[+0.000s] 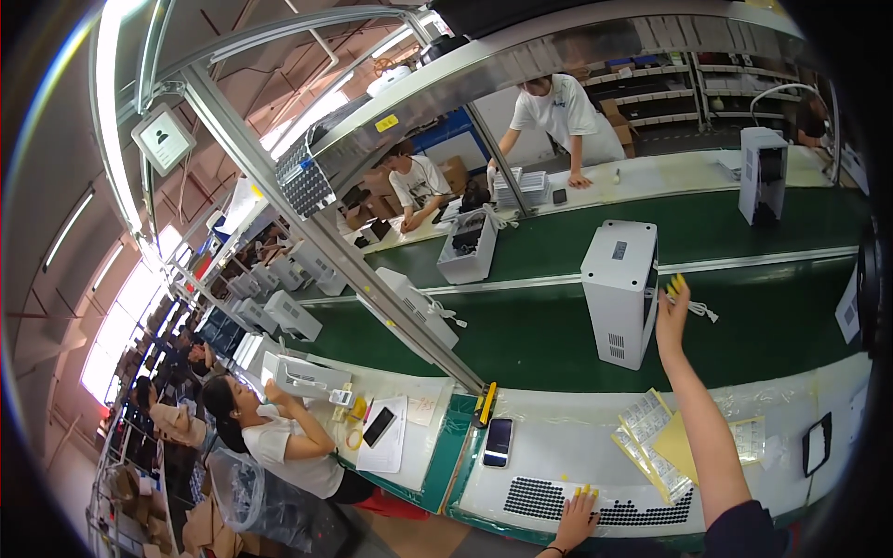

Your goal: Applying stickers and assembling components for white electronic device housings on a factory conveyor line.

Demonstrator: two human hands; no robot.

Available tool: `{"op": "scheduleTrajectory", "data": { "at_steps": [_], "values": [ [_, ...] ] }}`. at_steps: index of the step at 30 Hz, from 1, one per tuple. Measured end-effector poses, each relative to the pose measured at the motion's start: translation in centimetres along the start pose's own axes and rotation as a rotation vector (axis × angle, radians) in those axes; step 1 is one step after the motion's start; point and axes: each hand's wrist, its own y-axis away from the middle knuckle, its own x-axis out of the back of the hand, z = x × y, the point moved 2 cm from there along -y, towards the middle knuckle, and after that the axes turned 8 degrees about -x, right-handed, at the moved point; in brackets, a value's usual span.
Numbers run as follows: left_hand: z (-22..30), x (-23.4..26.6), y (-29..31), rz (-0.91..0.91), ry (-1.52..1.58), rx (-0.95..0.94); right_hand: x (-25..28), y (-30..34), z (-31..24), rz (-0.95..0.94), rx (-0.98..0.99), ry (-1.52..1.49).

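Observation:
My left hand point(578, 517) lies with its fingers stretched out on a sheet of small round black stickers or pads point(537, 499), with yellow covers on its fingertips. Stretched forward over the belt, my right hand point(672, 321) is beside the open right side of a tall white appliance housing point(615, 288). Its yellow-covered fingers point up, slightly apart, with nothing visible in them; whether they touch the housing I cannot tell. The housing stands upright, with dark round spots at its top corners and vent slots low on the front. A white plug cord point(704, 311) lies behind my right hand.
Yellow-backed label sheets point(656, 437) lie under my right forearm. On the bench are a phone point(498, 443) and a black frame-shaped part point(817, 445). More housings point(763, 177) stand on the green belts. A metal post point(344, 260) rises at left; a co-worker point(288, 442) sits beyond it.

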Motion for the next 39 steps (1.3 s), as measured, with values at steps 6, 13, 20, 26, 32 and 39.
{"op": "scheduleTrajectory", "data": {
  "at_steps": [6,13,20,26,32,39],
  "values": [
    [-0.1,-0.2,0.2,0.019,0.010,-0.049,18.0,18.2,8.1,-0.201,-0.226,0.796],
    [-0.4,-0.6,0.6,0.028,-0.035,-0.084,27.0,32.1,3.0,-0.321,-0.103,0.847],
    [-0.3,0.6,0.1,-0.034,-0.079,-0.131,27.2,29.6,4.0,-0.438,0.018,0.991],
    [-0.7,0.4,-0.2,-0.044,-0.027,-0.121,26.8,26.7,6.8,-0.347,-0.374,0.919],
    [-0.5,0.3,0.7,-0.019,-0.017,-0.141,27.6,28.4,7.1,-0.254,-0.337,0.880],
    [-0.5,1.1,0.6,-0.040,0.041,-0.184,27.0,29.0,4.9,-0.298,-0.217,0.961]
  ]
}}
